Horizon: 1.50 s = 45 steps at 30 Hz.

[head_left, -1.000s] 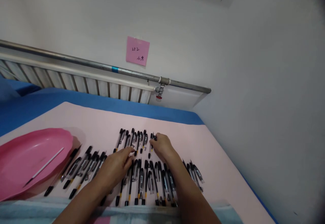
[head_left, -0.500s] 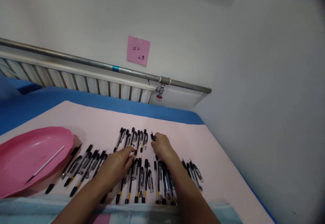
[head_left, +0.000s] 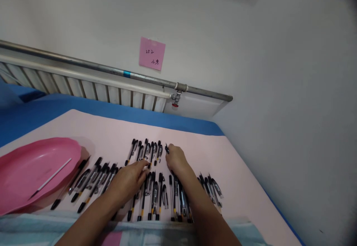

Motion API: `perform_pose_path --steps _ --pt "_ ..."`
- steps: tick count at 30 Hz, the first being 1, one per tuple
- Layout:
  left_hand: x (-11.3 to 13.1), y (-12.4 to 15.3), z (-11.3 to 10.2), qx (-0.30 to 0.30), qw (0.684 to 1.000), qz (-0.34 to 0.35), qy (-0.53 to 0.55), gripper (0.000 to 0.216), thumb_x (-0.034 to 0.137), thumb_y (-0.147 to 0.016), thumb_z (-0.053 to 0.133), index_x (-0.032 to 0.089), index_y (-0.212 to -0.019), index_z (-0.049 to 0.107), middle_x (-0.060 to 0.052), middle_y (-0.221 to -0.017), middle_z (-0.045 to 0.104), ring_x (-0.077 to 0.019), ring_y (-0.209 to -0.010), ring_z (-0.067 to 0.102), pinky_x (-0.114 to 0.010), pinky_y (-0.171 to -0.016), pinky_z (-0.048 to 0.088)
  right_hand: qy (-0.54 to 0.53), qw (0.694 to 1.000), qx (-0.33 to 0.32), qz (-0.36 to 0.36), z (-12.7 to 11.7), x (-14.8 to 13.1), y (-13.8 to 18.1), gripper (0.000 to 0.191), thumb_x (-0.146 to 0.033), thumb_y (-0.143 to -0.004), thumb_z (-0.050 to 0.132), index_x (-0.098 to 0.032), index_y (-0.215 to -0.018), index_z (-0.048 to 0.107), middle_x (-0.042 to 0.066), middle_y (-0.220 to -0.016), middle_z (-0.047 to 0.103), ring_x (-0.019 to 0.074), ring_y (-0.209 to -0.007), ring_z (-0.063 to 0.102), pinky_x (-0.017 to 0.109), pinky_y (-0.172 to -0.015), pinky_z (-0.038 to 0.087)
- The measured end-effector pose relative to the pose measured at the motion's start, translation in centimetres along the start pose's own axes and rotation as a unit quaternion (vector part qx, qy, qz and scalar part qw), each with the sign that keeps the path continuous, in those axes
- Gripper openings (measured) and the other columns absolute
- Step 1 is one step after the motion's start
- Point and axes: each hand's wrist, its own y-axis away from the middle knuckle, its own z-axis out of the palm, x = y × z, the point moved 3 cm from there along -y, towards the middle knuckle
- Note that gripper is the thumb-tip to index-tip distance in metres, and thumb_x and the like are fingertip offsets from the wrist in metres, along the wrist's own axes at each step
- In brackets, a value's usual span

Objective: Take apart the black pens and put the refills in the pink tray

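Observation:
My right hand (head_left: 176,158) is closed round a black pen part (head_left: 167,149), whose pointed end sticks up past the fingers; the rest is hidden in the hand. Above the middle of the table, my left hand (head_left: 132,179) has its index fingertip at the lower end of a pen in the back group (head_left: 145,151), thumb a little apart. Clear-bodied pens with black ends and loose black caps lie in the front group (head_left: 154,197), partly under both forearms. More pens lie at left (head_left: 92,184) and at right (head_left: 213,190).
A pink plastic tray (head_left: 16,157) stands at the left, with a thin white brush (head_left: 51,178) in it. The pink mat (head_left: 97,127) lies over a blue surface (head_left: 106,106). Behind are a radiator (head_left: 111,96), a metal pipe (head_left: 92,67) and a wall with a pink note (head_left: 152,53).
The pen part in my right hand has tilted slightly, and that hand has shifted a little. My left hand stays nearly where it was. The view has moved very slightly.

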Motion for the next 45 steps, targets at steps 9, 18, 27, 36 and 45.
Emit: perform_pose_path --steps 9,18,27,36,45 --pt "0.2 0.0 -0.1 -0.007 1.0 0.0 0.007 0.029 0.031 -0.085 0.035 0.023 -0.106 0.054 -0.007 -0.103 0.065 -0.0213 -0.09 0.061 -0.03 -0.075 0.044 -0.024 1.0 0.006 0.001 0.6 0.3 -0.8 0.015 -0.016 -0.07 0.05 -0.013 -0.08 0.061 0.011 -0.082 0.064 0.0198 -0.076 0.058 0.024 -0.06 0.037" --pt "0.0 0.0 -0.2 0.004 0.999 -0.01 0.05 0.03 0.032 -0.083 0.038 0.023 -0.106 0.055 -0.008 -0.103 0.064 -0.0233 -0.091 0.06 -0.032 -0.078 0.043 -0.109 0.994 0.025 0.013 -0.9 0.9 -0.9 0.012 -0.017 -0.07 0.05 -0.012 -0.075 0.06 0.01 -0.075 0.063 0.018 -0.071 0.056 0.024 -0.058 0.036" --pt "0.6 -0.2 -0.7 0.04 0.911 -0.097 0.398 0.039 0.041 -0.074 0.052 0.018 -0.105 0.051 -0.002 -0.081 0.062 -0.0156 -0.068 0.057 -0.024 -0.053 0.043 -0.395 0.906 -0.126 -0.083 -1.3 -5.3 3.0 0.013 -0.029 -0.071 0.052 -0.018 -0.078 0.053 -0.006 -0.055 0.05 0.0062 -0.039 0.041 0.018 -0.039 0.032" --pt "0.2 -0.2 -0.6 0.024 0.877 -0.157 0.454 0.035 0.036 -0.069 0.053 0.016 -0.096 0.051 0.0 -0.067 0.06 -0.014 -0.06 0.055 -0.023 -0.051 0.039 -0.092 0.994 0.029 -0.046 -2.3 -1.3 0.7 0.011 -0.018 -0.073 0.048 -0.014 -0.076 0.058 0.007 -0.076 0.062 0.016 -0.073 0.055 0.023 -0.061 0.036" --pt "-0.4 -0.2 0.1 0.032 0.947 -0.103 0.303 0.034 0.034 -0.074 0.048 0.02 -0.104 0.056 0.001 -0.068 0.058 -0.0156 -0.066 0.054 -0.026 -0.063 0.04 -0.074 0.997 0.002 -0.007 0.0 0.1 0.1 0.016 -0.007 -0.065 0.049 -0.013 -0.076 0.058 0.013 -0.083 0.062 0.0228 -0.081 0.056 0.028 -0.065 0.036"
